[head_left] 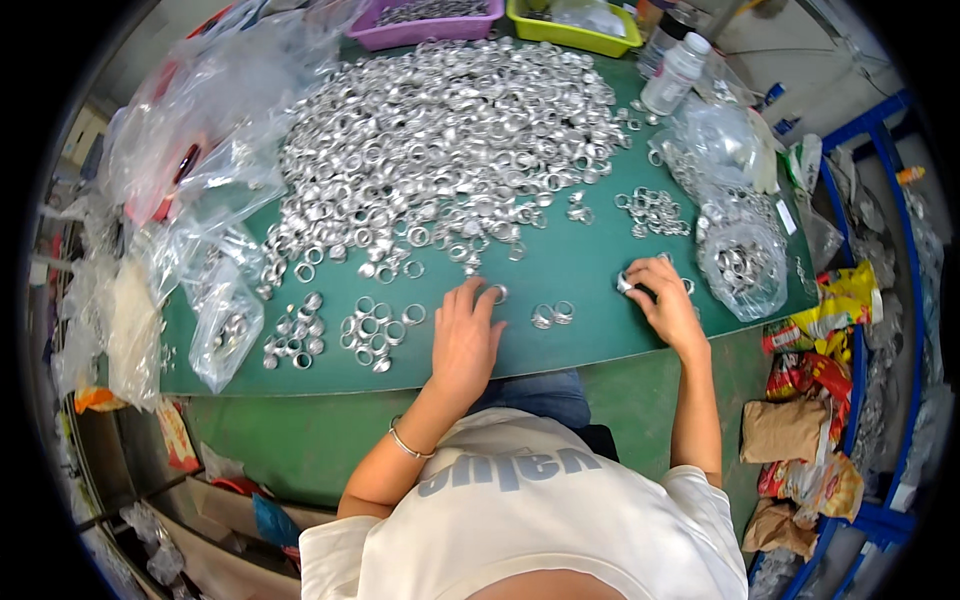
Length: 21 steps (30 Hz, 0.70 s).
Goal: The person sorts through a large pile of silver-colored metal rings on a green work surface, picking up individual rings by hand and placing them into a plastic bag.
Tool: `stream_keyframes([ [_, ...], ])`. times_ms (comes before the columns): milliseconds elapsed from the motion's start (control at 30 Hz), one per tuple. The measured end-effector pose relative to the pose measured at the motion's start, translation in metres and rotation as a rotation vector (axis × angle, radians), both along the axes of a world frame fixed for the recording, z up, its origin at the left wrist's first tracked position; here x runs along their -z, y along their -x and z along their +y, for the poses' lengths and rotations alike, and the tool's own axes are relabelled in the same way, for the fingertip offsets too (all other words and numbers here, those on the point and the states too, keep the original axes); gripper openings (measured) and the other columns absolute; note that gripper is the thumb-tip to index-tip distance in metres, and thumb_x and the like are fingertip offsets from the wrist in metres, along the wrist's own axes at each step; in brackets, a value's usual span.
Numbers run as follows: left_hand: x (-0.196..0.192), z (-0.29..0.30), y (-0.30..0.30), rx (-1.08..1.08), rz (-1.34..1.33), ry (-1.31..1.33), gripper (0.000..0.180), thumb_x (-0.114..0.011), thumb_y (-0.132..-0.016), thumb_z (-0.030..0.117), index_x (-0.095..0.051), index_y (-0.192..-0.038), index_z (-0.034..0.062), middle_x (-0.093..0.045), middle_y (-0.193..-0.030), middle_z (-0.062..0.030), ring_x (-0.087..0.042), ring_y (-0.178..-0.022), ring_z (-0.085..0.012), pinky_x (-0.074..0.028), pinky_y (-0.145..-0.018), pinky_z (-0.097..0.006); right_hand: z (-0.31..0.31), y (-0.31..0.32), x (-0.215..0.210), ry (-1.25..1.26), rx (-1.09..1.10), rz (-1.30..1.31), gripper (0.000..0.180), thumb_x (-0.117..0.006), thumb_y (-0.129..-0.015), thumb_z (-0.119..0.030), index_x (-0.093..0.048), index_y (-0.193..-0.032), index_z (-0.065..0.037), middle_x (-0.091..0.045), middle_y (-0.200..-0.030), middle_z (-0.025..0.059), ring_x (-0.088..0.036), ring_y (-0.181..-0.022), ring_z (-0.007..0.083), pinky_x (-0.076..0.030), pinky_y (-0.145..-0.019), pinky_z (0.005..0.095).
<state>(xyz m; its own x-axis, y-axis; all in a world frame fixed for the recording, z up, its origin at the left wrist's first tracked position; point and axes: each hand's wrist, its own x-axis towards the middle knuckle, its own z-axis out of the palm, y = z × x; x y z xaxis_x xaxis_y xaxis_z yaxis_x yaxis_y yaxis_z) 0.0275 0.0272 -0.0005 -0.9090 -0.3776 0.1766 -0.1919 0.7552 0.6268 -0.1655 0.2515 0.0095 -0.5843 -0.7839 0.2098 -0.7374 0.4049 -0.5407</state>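
A large heap of silver metal rings (440,150) spreads over the green table. My left hand (463,335) reaches palm down to the heap's near edge, its fingers stretched out on the table. Beside its forefinger lies a single ring (500,293), which it seems to touch. My right hand (663,303) is closed in a pinch on a silver ring (625,283), just above the tabletop. Between my hands lies a small group of rings (553,315). Left of my left hand is a cluster of rings (372,330), with another small pile (296,332) farther left.
A purple basket (428,33) and a yellow-green basket (575,32) stand at the far edge. A white bottle (676,75) is at the far right. Clear plastic bags holding rings (742,262) lie on the right; more plastic bags (235,120) cover the left. Blue shelving (862,330) flanks the table.
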Motion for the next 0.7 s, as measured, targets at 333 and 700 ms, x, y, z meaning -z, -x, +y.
stream_keyframes([
  [333, 0.010, 0.015, 0.005, 0.039, 0.056, 0.023, 0.048, -0.072, -0.073, 0.002, -0.054, -0.118, 0.0038, -0.049, -0.123, -0.0136, -0.048, -0.110, -0.0327, -0.040, -0.090, -0.041, 0.039, 0.020, -0.012, 0.148, 0.115, -0.226, 0.018, -0.071, -0.073, -0.005, -0.066, -0.090, -0.006, -0.060, -0.101, 0.0043, -0.051, -0.097, 0.0240, -0.037, -0.082, 0.0340],
  [700, 0.028, 0.035, 0.027, 0.260, 0.022, -0.118, 0.048, -0.071, -0.075, 0.003, -0.054, -0.120, 0.0031, -0.051, -0.114, -0.0148, -0.052, -0.100, -0.0315, -0.046, -0.083, -0.037, -0.012, -0.028, 0.012, -0.039, -0.014, -0.116, 0.031, -0.070, -0.070, -0.001, -0.061, -0.100, -0.001, -0.054, -0.096, 0.0128, -0.056, -0.089, 0.0323, -0.047, -0.077, 0.0385],
])
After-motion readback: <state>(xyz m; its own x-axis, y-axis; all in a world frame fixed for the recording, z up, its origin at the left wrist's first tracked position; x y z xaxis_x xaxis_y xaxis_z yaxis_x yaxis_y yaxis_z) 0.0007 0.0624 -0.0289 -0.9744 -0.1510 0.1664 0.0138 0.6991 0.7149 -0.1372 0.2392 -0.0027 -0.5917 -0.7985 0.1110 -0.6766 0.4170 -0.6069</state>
